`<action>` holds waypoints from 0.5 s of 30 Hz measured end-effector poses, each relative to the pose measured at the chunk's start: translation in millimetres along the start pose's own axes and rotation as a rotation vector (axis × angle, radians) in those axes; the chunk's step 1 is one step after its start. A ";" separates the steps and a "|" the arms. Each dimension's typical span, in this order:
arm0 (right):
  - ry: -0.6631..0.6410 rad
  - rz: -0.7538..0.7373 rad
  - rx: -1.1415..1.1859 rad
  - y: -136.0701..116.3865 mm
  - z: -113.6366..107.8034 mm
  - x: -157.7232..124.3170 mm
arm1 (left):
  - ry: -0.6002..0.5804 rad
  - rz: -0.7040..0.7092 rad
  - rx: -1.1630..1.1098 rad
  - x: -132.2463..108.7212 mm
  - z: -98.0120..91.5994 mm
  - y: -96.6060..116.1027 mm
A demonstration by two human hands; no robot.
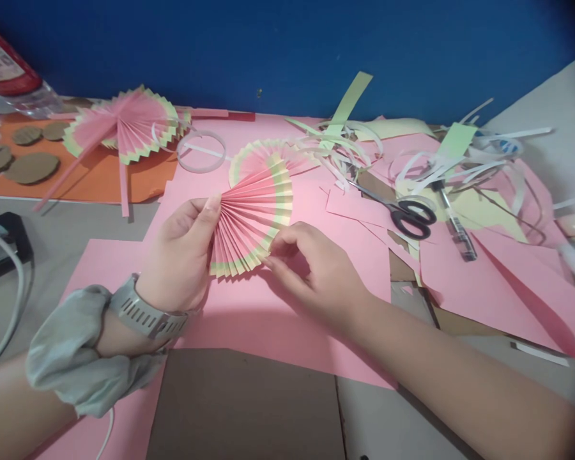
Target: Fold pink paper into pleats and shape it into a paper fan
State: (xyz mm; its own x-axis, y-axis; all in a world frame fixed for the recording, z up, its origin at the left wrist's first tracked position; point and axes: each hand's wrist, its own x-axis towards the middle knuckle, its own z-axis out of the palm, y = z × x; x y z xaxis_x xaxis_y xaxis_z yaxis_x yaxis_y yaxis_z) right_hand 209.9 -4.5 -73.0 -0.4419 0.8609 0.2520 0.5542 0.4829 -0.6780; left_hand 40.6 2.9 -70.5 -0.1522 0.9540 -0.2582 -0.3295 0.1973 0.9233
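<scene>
One folded paper fan [256,220], pleated, pink with a green band and yellow edge, held partly open above pink paper [354,249] in the middle of the scene. Left hand [177,249]: thumb and bent fingers pinched the fan at its gathered left end; on its wrist, a grey watch strap [144,311] and a grey-green scrunchie [84,348]. Right hand [319,265]: thumb and forefinger pinched together at the fan's near yellow edge. Just beyond, partly hidden by the first, a second fan [253,153] of like colours. Far left: pleated paper pieces [144,118] with pink strips hanging from them, resting partly on an orange sheet [153,182]; brown discs [32,168] on the same sheet; a bottle [12,70] with a red label, tilted. Right of the pleated pieces, a pale ring [201,170]. Far right: a tangle of pale paper strips [349,102], black-handled scissors [393,207] and a pen [455,223] among paper scraps. Behind all stood a blue panel [287,57].
</scene>
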 end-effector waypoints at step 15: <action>0.069 -0.017 0.044 1.1 1.6 -1.2 | -0.031 0.019 -0.121 -0.3 1.8 -6.7</action>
State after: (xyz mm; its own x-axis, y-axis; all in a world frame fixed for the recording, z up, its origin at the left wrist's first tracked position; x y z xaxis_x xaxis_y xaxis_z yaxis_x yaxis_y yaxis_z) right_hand 209.9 -5.3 -75.2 -0.4004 0.8624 0.3097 0.5145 0.4912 -0.7029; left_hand 44.6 1.8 -76.2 -0.1313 0.9642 -0.2302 -0.4367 0.1522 0.8866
